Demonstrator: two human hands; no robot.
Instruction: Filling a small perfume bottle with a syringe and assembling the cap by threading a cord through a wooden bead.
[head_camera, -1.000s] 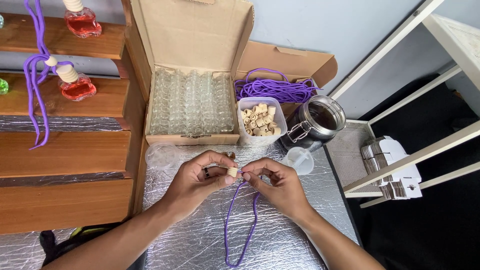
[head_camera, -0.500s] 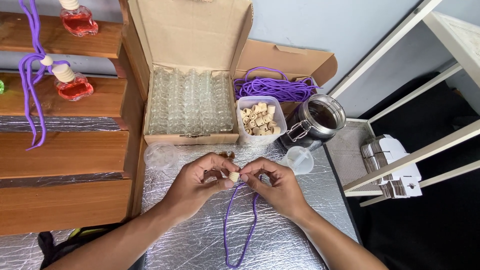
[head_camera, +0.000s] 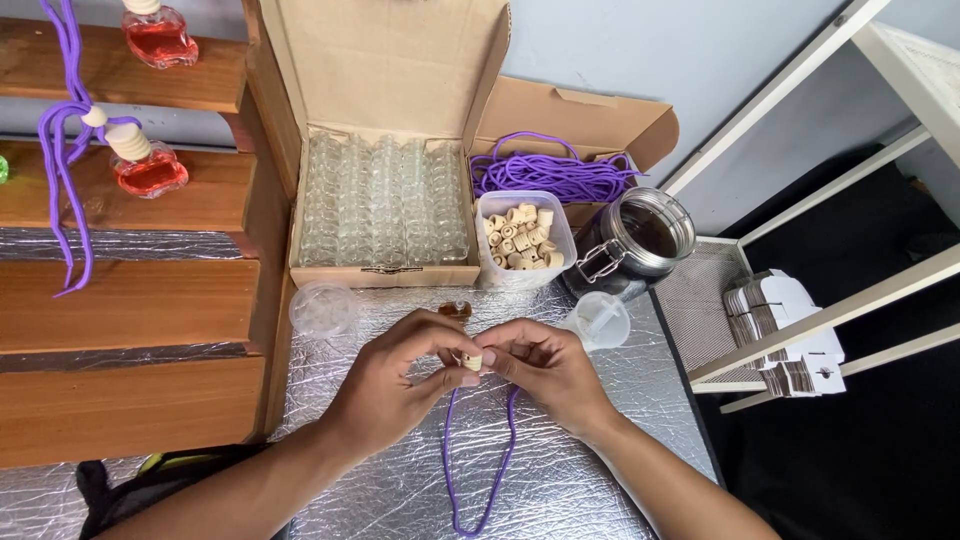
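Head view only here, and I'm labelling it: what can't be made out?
- Purple cord: its ends vanish behind the fingers of the left hand and right hand, head view.
- Small wooden cap: fingertips cover most of it.
- Glass jar: contents too dark.
- Red bottle: cut off by the top edge.

Left hand (head_camera: 392, 378) and right hand (head_camera: 545, 365) pinch a small wooden cap (head_camera: 472, 361), purple cord (head_camera: 478, 460) looping down over the silver tabletop (head_camera: 400, 490).
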